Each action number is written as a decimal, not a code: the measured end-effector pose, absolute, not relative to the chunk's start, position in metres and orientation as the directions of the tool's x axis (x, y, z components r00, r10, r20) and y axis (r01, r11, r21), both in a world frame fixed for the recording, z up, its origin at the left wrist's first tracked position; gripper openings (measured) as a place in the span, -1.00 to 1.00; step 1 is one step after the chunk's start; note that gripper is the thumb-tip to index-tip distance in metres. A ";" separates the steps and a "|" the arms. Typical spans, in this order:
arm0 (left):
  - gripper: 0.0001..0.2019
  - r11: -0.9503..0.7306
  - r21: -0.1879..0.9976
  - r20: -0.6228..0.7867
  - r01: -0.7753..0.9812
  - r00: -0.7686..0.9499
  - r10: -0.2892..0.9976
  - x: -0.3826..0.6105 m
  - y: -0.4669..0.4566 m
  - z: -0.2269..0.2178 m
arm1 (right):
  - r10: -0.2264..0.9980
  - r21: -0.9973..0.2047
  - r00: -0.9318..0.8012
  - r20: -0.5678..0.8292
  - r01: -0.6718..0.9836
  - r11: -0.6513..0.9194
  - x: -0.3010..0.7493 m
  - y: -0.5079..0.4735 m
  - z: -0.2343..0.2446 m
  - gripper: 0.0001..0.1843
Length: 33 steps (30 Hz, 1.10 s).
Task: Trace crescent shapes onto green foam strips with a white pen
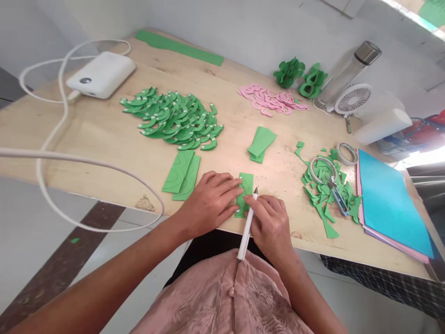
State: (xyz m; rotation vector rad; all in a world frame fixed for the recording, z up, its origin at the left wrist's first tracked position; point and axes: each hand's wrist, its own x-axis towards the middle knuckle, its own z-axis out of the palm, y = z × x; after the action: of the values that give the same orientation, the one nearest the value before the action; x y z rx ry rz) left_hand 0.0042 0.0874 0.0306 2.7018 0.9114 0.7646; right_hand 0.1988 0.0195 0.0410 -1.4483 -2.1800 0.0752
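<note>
In front of me at the table's edge lies a green paper strip [246,183]. My left hand [213,200] rests on its left side with the fingers stretched out, pressing it against the wood. Small white patches show by the fingertips; what lies under them is mostly covered. A white pen [247,227] is held in my right hand [272,226], its dark tip pointing away from me above the strip. The right fingertips touch the strip's right edge. Left of my left hand are two green strips with drawn curves [179,172]. Beyond the hands sits a small stack of green strips [261,141].
Green curved cut-outs [177,118] form a pile at left, pink ones [273,99] at the back. Scissors [338,197] and a tape roll [323,170] lie on green scraps [327,227] at right, beside coloured sheets [391,204]. A white cable [100,160] loops at left.
</note>
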 end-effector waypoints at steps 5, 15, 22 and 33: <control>-0.73 -0.793 0.323 0.408 0.517 0.680 0.609 0.004 0.087 0.031 | 0.866 -0.312 -0.299 0.400 0.844 0.435 0.198 0.019 0.043 -0.71; -0.72 -0.793 0.319 0.399 0.519 0.685 0.609 0.005 0.087 0.030 | 0.867 -0.310 -0.297 0.400 0.846 0.433 0.198 0.019 0.043 -0.71; -0.72 -0.800 0.315 0.413 0.511 0.685 0.600 0.004 0.088 0.030 | 0.868 -0.306 -0.299 0.397 0.848 0.432 0.199 0.019 0.041 -0.69; -0.71 -0.789 0.332 0.409 0.517 0.675 0.615 0.004 0.086 0.029 | 0.869 -0.300 -0.296 0.397 0.853 0.427 0.198 0.019 0.042 -0.69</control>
State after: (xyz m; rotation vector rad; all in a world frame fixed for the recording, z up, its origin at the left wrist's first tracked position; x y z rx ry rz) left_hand 0.0037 0.0857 0.0295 2.6988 0.9221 0.7615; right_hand 0.1981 0.0193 0.0422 -1.4507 -2.1830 0.0418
